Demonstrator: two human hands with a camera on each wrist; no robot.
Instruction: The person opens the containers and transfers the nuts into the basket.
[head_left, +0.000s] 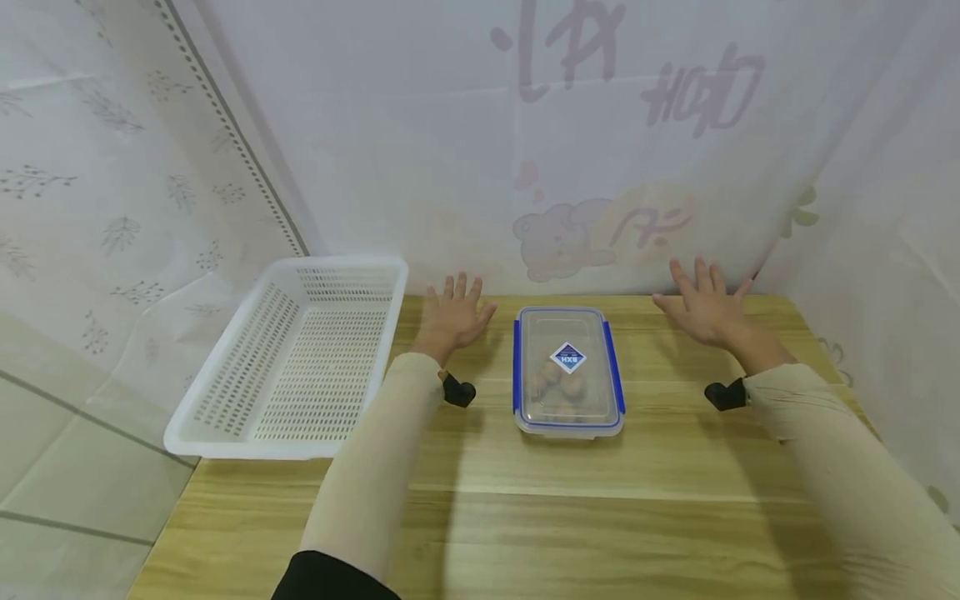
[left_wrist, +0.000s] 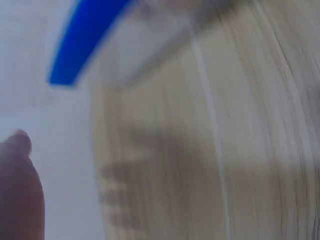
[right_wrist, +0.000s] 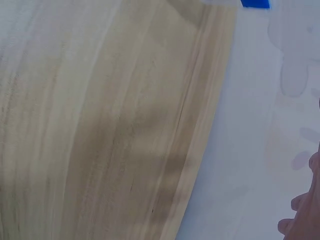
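Observation:
In the head view a clear lidded food container (head_left: 567, 342) with blue side clips sits mid-table, several round brownish things showing dimly through its lid. Left of it, my left hand (head_left: 454, 318) is held over the far part of the table, fingers spread, holding nothing. My right hand (head_left: 705, 308) is spread in the same way on the right, also holding nothing. The left wrist view is blurred and shows a blue clip (left_wrist: 90, 42), a hand shadow and part of the left thumb (left_wrist: 20, 185). Fingertips (right_wrist: 297, 202) of the right hand edge into the right wrist view.
A white perforated plastic basket (head_left: 285, 358) stands at the table's left side, near the left forearm. The wooden table (head_left: 600, 517) ends against a pale printed cloth (head_left: 450, 125) at the back. Cloth also hangs at both sides.

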